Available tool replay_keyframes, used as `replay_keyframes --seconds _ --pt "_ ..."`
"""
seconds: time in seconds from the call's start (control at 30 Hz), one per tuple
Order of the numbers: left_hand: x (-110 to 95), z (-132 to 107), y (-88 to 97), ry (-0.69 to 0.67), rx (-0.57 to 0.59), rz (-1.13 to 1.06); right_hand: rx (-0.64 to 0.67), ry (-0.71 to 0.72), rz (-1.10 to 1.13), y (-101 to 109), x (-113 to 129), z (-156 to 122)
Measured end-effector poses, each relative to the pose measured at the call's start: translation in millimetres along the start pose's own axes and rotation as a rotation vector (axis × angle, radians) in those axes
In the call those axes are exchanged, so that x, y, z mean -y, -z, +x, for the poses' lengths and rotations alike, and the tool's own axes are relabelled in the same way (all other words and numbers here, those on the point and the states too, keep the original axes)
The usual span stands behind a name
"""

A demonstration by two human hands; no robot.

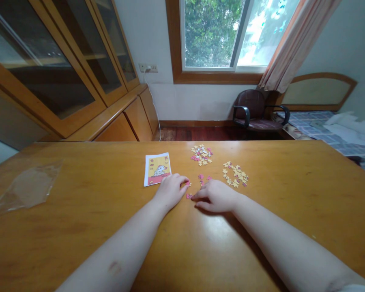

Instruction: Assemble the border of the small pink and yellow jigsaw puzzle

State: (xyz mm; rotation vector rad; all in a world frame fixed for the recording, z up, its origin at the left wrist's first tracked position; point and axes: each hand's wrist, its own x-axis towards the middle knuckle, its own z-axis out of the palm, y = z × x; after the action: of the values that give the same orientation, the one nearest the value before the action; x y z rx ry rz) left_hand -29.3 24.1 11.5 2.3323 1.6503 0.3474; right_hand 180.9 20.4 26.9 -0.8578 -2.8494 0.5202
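Observation:
My left hand (170, 190) rests on the wooden table (79, 211) with its fingers curled, pinching a small pink jigsaw piece (187, 183) at the fingertips. My right hand (215, 196) lies next to it, its fingers extended toward another pink piece (189, 196) and touching it. A few more pink pieces (204, 177) lie just beyond the hands. A reference picture card (157, 168) with a cartoon animal lies to the left of my left hand. Two loose piles of pieces lie farther back: a mixed pile (201, 155) and a yellow pile (235, 175).
A crumpled clear plastic bag (27, 187) lies at the table's left. Beyond the table stand a glass-fronted wooden cabinet (63, 73), a dark armchair (257, 111) under the window, and a bed (337, 129) at the right.

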Motion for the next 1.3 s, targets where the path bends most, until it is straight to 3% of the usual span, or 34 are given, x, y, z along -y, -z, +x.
replay_keyframes --seconds 0.17,0.83,1.3 --pt "2.0 -0.9 -3.7 -0.039 -0.006 -0.047 0.002 -0.007 -0.017 0.2 0.6 0.2" --pt "-5.4 -2.2 3.8 0.029 0.03 -0.009 -0.003 -0.031 -0.041 -0.7 -2.7 0.6" --pt "-3.4 -2.4 1.3 0.024 0.025 -0.124 -0.021 -0.006 -0.032 -4.3 -5.4 1.3"
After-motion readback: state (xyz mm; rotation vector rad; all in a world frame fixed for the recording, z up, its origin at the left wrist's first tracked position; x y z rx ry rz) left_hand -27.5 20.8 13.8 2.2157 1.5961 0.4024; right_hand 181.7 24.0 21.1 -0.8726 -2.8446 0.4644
